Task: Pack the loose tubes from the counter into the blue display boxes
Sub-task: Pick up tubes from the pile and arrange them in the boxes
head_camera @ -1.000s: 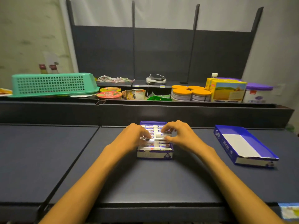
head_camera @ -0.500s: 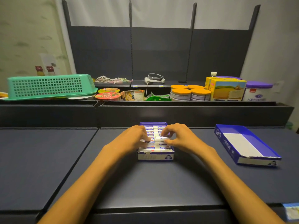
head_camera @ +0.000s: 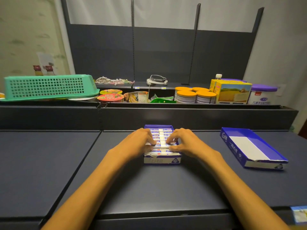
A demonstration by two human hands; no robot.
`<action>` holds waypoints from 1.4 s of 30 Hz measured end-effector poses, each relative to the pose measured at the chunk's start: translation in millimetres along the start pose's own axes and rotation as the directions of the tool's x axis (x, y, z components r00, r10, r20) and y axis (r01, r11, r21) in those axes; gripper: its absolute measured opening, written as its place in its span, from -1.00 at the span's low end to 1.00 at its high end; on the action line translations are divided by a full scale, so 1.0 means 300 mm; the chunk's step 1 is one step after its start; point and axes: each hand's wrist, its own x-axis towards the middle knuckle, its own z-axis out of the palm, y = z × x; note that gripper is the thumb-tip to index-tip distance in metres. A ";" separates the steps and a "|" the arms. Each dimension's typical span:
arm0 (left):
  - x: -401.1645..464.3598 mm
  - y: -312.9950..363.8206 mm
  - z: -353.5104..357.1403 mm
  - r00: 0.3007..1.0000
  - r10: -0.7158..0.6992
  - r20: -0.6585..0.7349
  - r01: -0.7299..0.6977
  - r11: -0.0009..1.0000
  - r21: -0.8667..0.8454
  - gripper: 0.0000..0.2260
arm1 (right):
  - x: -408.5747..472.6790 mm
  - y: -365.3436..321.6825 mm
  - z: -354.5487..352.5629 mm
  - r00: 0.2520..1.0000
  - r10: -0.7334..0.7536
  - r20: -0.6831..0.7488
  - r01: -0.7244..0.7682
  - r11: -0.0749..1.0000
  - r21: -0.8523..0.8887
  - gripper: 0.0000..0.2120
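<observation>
On the dark worktop (head_camera: 149, 188), both hands rest on the filled blue display box (head_camera: 162, 161) at its middle: the left hand (head_camera: 139, 141) and right hand (head_camera: 186, 141) each have fingers curled, their grip pinching one white tube (head_camera: 163, 144) that lies across the packed row. To the right, well apart, sits a second blue display box (head_camera: 252, 148), showing only its white floor. Farther back, a shelf holds a green basket (head_camera: 48, 87), orange-lidded tins (head_camera: 196, 95) and a yellow carton (head_camera: 232, 92).

Back shelf, left to right: green basket (head_camera: 49, 87) upside down, noodle cups (head_camera: 111, 97), green packet (head_camera: 162, 100), four orange-lidded cans (head_camera: 195, 95), yellow carton (head_camera: 232, 92), purple-lidded tub (head_camera: 263, 95). White headset (head_camera: 157, 80) on the higher shelf behind.
</observation>
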 end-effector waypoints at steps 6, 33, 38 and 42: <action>0.002 0.001 -0.004 1.000 -0.004 0.001 0.004 1.000 0.008 -0.72 | 0.001 0.003 -0.004 0.999 -0.045 0.015 0.046 0.999 -0.021 -0.66; -0.428 -0.153 -0.105 0.902 -0.397 -0.172 0.404 0.915 0.008 -0.53 | -0.018 -0.331 0.065 0.950 -0.301 -0.087 0.305 0.952 0.034 -0.59; -0.653 -0.238 -0.136 0.867 -0.463 -0.184 0.481 0.874 0.067 -0.53 | 0.030 -0.542 0.172 0.922 -0.387 0.003 0.387 0.922 -0.028 -0.54; -0.888 -0.348 -0.201 0.837 -0.510 -0.201 0.534 0.840 0.095 -0.52 | 0.066 -0.783 0.281 0.900 -0.435 0.016 0.436 0.900 -0.030 -0.53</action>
